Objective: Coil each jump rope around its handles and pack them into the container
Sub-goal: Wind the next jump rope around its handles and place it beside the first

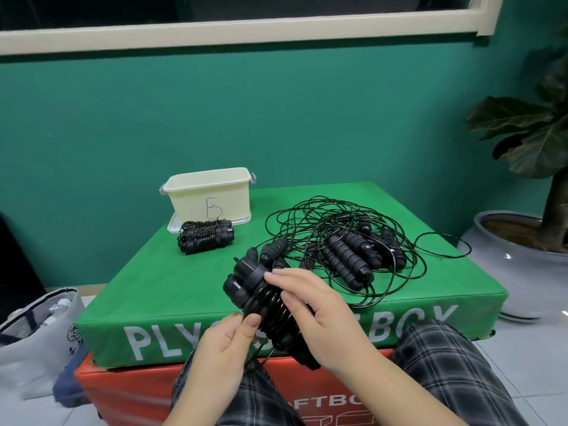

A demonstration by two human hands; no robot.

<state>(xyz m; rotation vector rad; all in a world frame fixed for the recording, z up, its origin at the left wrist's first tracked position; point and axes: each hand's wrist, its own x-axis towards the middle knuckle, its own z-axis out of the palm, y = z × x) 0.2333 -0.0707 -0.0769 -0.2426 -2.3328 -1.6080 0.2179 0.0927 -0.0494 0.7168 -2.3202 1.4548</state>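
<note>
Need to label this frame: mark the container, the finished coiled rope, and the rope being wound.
container point(196, 196): head view, left of its front wall.
finished coiled rope point(206, 238): head view, middle of the wound bundle.
rope being wound point(246, 276): head view, handle ends above the right hand point(319, 315).

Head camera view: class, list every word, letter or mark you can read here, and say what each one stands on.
"B": handwritten on the front wall of the cream container.
"PLY" and "BOX": white print on the front of the green plyo box; the hands hide the letters between.
"FTBO": on the orange soft box below, partly hidden.
Round stamp on the grey tote bag: too small to read.
</note>
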